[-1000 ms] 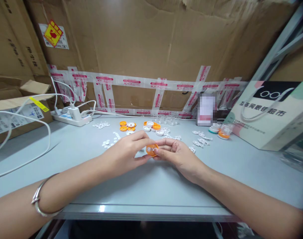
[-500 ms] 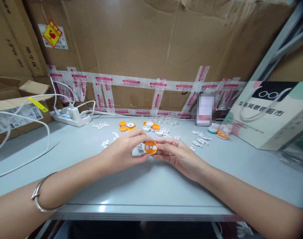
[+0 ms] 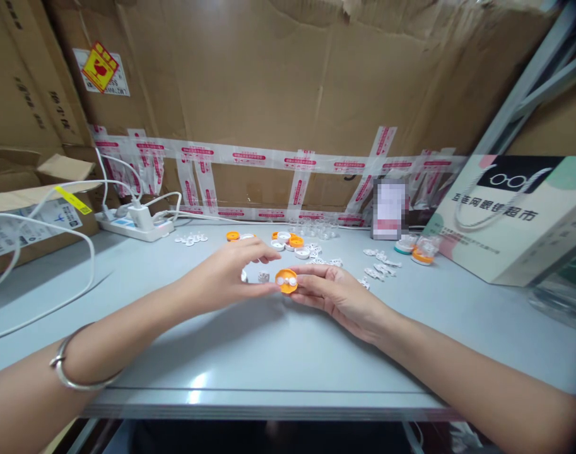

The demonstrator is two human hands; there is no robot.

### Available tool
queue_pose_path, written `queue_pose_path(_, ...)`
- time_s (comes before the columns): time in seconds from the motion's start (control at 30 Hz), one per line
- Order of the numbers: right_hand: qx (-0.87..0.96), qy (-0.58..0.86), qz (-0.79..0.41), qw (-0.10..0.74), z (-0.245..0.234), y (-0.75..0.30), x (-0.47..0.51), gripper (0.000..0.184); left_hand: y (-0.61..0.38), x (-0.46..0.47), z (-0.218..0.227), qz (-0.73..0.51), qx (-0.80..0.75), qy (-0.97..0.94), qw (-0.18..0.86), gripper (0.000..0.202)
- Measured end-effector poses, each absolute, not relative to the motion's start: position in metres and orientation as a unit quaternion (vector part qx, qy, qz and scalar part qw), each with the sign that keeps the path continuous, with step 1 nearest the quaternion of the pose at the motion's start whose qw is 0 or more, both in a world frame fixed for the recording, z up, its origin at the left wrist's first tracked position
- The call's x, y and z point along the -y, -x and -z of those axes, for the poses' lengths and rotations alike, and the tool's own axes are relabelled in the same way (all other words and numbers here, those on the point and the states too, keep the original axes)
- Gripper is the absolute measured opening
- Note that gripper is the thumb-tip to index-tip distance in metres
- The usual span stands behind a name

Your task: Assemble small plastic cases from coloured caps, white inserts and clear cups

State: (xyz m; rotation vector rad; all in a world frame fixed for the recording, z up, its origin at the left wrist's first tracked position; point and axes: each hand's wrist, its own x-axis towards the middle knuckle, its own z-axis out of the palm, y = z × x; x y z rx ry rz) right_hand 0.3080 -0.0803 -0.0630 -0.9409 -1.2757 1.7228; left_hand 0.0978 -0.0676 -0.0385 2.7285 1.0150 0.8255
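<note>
My right hand [image 3: 330, 291] pinches a small orange round cap [image 3: 286, 280] with two white inserts showing in it, held just above the grey table [image 3: 269, 353]. My left hand [image 3: 226, 274] is beside the cap on its left, thumb tip touching its edge, fingers curled loosely and raised. A silver bangle [image 3: 74, 372] circles my left wrist. Behind the hands lie more orange caps [image 3: 233, 236], white caps [image 3: 303, 253] and small white plastic pieces [image 3: 190, 238].
A white power strip [image 3: 134, 226] with cables sits at the back left beside a cardboard box [image 3: 27, 221]. Taped cardboard walls the back. A printed paper bag [image 3: 510, 214] lies at the right, with two capped items [image 3: 423, 252] and white pieces [image 3: 380, 268] near it.
The cap was turned so its white inserts face up. My left hand lifted its fingers off the cap and drew slightly left; my right hand keeps holding it.
</note>
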Motion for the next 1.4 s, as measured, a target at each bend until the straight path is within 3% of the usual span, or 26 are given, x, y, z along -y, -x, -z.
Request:
queue_pose_path(0.17, 0.475, 0.405, -0.676, 0.393, 0.062, -0.307, 0.081, 0.018, -0.065, 0.052, 0.026, -0.102, -0.437, -0.892, 0.058, 0.039)
queue_pose_path(0.3, 0.470, 0.408, -0.674, 0.398, 0.063, -0.307, 0.080, 0.018, -0.057, 0.044, 0.032, -0.040, -0.476, -0.874, 0.094, 0.053)
queue_pose_path(0.43, 0.481, 0.406, -0.673, 0.389, 0.064, -0.307, 0.079, 0.019, -0.062, 0.042, 0.035, -0.022, -0.466, -0.875, 0.129, 0.040)
queue_pose_path(0.73, 0.499, 0.383, -0.685, 0.367, 0.063, -0.307, 0.082, 0.020, -0.068, 0.046, 0.019, -0.138, -0.361, -0.818, 0.426, 0.038)
queue_pose_path(1.4, 0.484, 0.378, -0.700, 0.365, 0.061, -0.305, 0.082, 0.018, -0.098, 0.058, 0.030, -0.212, -0.297, -0.827, 0.428, 0.030)
